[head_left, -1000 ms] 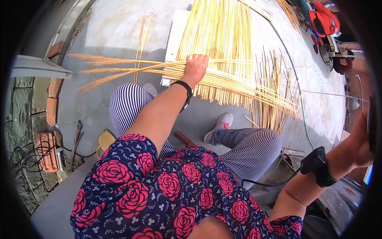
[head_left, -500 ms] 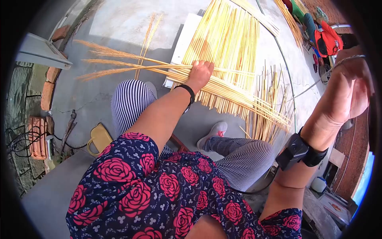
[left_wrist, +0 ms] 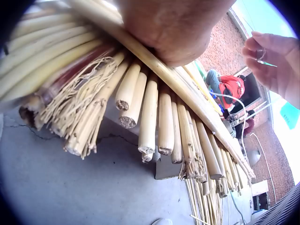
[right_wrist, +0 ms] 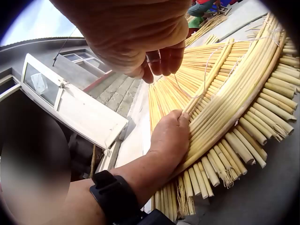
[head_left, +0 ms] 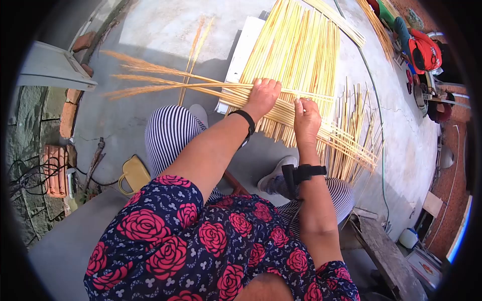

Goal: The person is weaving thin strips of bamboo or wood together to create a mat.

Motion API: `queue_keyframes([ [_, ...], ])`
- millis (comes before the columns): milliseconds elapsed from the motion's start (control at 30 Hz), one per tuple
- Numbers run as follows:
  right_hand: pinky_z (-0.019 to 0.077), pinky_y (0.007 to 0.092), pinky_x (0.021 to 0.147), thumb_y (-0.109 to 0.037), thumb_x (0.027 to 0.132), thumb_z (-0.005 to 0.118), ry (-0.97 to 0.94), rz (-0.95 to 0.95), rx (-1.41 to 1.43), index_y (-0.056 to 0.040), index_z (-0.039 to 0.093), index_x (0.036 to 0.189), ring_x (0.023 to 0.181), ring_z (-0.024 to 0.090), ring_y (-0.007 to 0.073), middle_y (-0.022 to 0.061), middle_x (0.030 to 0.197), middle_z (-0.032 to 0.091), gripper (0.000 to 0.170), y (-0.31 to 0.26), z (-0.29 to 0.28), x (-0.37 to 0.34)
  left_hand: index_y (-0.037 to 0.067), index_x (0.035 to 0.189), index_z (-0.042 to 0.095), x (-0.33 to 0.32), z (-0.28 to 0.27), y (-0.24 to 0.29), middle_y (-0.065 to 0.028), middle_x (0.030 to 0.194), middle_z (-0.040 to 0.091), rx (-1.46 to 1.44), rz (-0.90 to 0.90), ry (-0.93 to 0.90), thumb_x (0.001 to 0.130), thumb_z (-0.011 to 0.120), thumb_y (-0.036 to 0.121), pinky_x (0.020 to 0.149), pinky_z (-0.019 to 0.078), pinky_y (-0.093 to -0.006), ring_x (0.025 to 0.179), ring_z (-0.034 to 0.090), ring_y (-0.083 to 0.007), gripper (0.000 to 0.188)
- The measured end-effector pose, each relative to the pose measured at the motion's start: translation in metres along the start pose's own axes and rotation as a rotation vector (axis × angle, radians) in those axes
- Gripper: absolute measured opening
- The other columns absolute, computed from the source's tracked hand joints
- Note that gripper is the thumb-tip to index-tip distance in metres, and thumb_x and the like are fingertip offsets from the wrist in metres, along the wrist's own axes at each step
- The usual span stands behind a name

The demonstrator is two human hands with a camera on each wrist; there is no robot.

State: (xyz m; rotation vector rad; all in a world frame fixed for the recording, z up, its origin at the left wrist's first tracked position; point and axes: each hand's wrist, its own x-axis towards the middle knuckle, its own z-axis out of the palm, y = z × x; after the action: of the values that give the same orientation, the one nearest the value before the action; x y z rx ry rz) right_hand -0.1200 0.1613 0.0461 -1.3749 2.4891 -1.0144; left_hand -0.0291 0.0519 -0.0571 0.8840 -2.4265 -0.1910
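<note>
A wide mat of pale stalks [head_left: 296, 50] lies in front of the person, cut ends towards the body. Across it runs a bundle of longer stalks [head_left: 221, 93], with feathery tops out to the left. My left hand [head_left: 264, 98] grips these crossing stalks near the middle, its fingers curled over them. Just right of it, my right hand [head_left: 307, 118] is above the bundle, fingertips together. In the right wrist view, a thin pale thread [right_wrist: 177, 85] runs from that hand's curled fingers down to the stalks beside my left hand [right_wrist: 171, 136].
A white board [head_left: 246, 42] lies under the mat's left side. Loose thin stalks [head_left: 351, 120] lie on the right, near a green hose [head_left: 382, 165]. Two feathery stalks [head_left: 193, 55] lie at the left. Further off are a yellow bag [head_left: 136, 174] and a person in red [head_left: 426, 50].
My right hand has swung in from the far right to the crossing stalks, beside my left hand. The left hand keeps its grip on the bundle.
</note>
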Motion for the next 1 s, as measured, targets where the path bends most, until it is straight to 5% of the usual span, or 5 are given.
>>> queue_keyframes([
  [267,0.0413,0.0407,0.095,-0.022,0.092,0.053,-0.154,-0.261,-0.275,-0.0030,0.063,0.096,0.115,0.050,0.0302,0.0096,0.128,0.056,0.022,0.063,0.035,-0.041,0.008,0.111,0.062,0.001,-0.004,0.001,-0.0047,0.087,0.058,0.011,0.001,-0.058,0.083,0.053,0.011,0.081,0.0386,-0.0391,0.090,0.055,-0.0220,0.030],
  [433,0.0422,0.0402,0.092,-0.025,0.092,0.052,-0.174,-0.181,-0.310,-0.0049,0.063,0.096,0.116,0.050,0.0275,0.0057,0.129,0.056,0.023,0.057,0.036,-0.036,0.009,0.097,0.060,0.006,-0.005,0.001,-0.0056,0.084,0.058,0.009,0.018,-0.069,0.082,0.052,0.010,0.080,0.0392,-0.0387,0.088,0.055,-0.0232,0.017],
  [467,0.0424,0.0400,0.091,-0.025,0.092,0.052,-0.171,-0.174,-0.314,-0.0053,0.063,0.096,0.116,0.050,0.0269,0.0052,0.129,0.056,0.023,0.058,0.037,-0.036,0.008,0.112,0.061,0.007,-0.006,0.000,-0.0049,0.085,0.058,0.010,0.028,-0.107,0.084,0.054,0.011,0.078,0.0383,-0.0389,0.089,0.055,-0.0225,0.030],
  [600,0.0427,0.0403,0.090,-0.024,0.091,0.054,-0.130,-0.194,-0.302,-0.0074,0.064,0.095,0.114,0.050,0.0253,0.0024,0.124,0.060,0.020,0.056,0.037,-0.035,0.010,0.110,0.060,0.011,-0.011,0.001,-0.0066,0.095,0.058,0.016,-0.015,-0.267,0.087,0.049,0.012,0.087,0.0374,-0.0386,0.099,0.053,-0.0227,0.026],
  [1000,0.0395,0.0393,0.093,-0.029,0.093,0.049,-0.137,-0.129,-0.262,-0.0111,0.062,0.098,0.122,0.045,0.0224,-0.0013,0.129,0.056,0.023,0.066,0.046,-0.041,0.013,0.114,0.062,0.021,-0.015,0.000,-0.0051,0.091,0.059,-0.022,0.189,-0.376,0.088,0.055,0.019,0.082,0.0382,-0.0384,0.094,0.055,-0.0229,0.027],
])
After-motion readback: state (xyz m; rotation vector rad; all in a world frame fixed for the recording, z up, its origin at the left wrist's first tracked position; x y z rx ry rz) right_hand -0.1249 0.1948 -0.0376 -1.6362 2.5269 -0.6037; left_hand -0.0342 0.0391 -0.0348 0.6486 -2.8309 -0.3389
